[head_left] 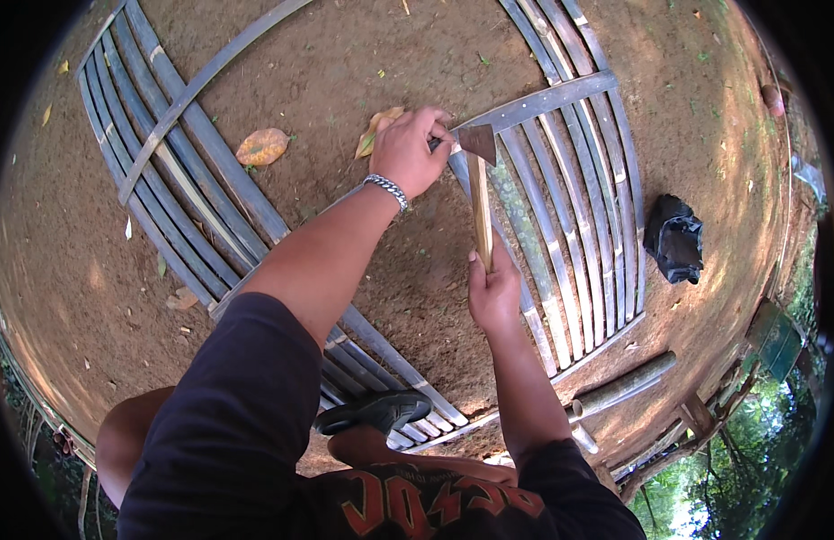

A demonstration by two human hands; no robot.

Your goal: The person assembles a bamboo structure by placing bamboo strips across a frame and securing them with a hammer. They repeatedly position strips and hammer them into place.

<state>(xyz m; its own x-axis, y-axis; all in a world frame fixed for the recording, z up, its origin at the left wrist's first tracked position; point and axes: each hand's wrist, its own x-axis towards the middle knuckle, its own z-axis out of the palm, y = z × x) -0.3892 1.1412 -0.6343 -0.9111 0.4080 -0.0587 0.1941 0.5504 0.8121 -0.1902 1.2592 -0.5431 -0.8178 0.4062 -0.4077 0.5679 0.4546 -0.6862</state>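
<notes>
While I follow the work through the head camera, the right hand [495, 286] has its fingers wrapped around the lower part of the pale wooden handle of a hatchet [477, 196], whose dark, broad head sits, in my view, over the left end of a flat crosspiece [538, 103]. Whether the metal touches the wood I can't make out from above. The crosspiece spans the slats of the right-hand panel [579, 225], which lies on the bare ground [363, 54].

The left hand [410, 155], with a chain bracelet [387, 191] at its wrist, is just beside the hatchet's head, thumb and fingers drawn together. I can't say if it pinches a small fastener, the wood, or nothing at all — the fingers hide it.

I'd judge the step in hand to be lining up a careful strike at that corner. The next move would call for a short, controlled tap, the head kept square and those fingertips well out of its path — the margin there looks thin.

Nearer the body, a dark shoe [372, 411] is set over the slats of the left-hand panel [197, 180]. A black bag [676, 241] lies beyond the right-hand panel's outer edge, with a round pole [626, 385] near its lower corner.
</notes>
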